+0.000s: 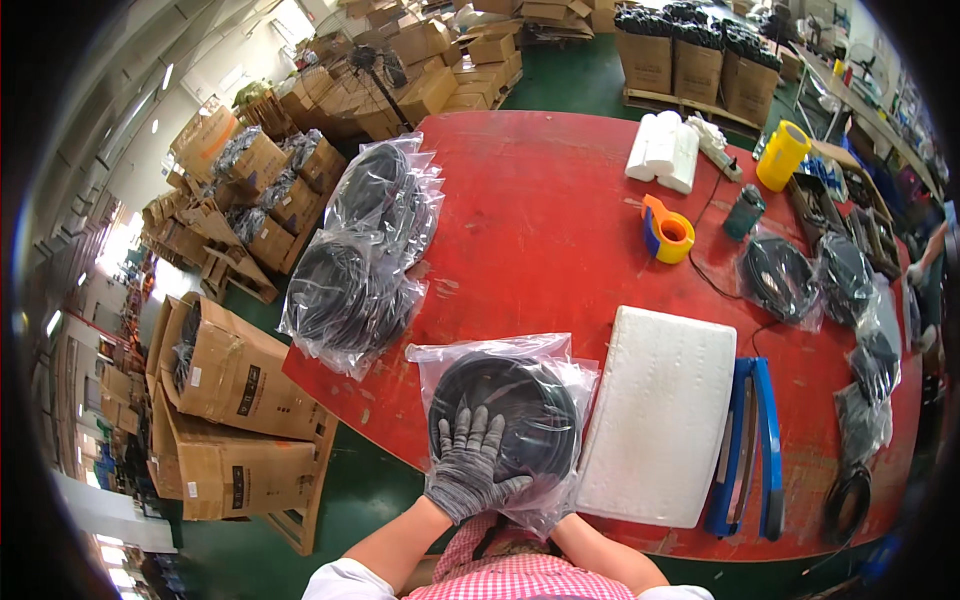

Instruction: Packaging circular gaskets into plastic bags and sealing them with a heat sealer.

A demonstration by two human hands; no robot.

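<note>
A gray-gloved left hand [468, 462] is pressing palm-down on a bagged black coil [535, 410], its fingers spreading well apart and its thumb pointing rightward, grasping nothing; the right hand [552, 512] is reaching to the bag's lower right edge, where clear film and the coil are hiding most of it, so that its degree of closure and any hold cannot be told. The coil is lying flat in its clear plastic bag at the near edge of a red table [530, 220], directly before the person; a white foam slab [655, 420] is lying just beside it on the right, and a blue bar-type tool [770, 450] is resting beyond the slab. Piled bagged coils [335, 285] are occupying the table's left side; further bagged coils [778, 277] are lying at the right; a tape dispenser [655, 235], a dark green bottle [744, 212] and a yellow tape roll [783, 160] are standing or lying toward the far right.
</note>
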